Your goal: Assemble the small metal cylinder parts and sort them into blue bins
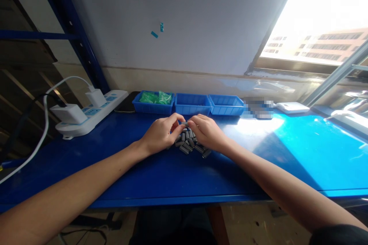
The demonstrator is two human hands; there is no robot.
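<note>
My left hand (164,133) and my right hand (207,131) meet over the middle of the blue table. Between their fingertips they pinch one small grey metal cylinder (184,123), lying roughly level. The left thumb and index finger close on its left end; the right fingers cover its other end. Directly below is a loose pile of similar small grey cylinders (188,143), several of them lying at different angles. My right hand hides part of the pile.
Three blue bins stand in a row behind my hands: a left bin (153,108) with green plastic bags (156,98), a middle bin (192,109) and a right bin (227,110). A white power strip (94,116) with plugged-in chargers lies left. A white box (292,107) sits back right.
</note>
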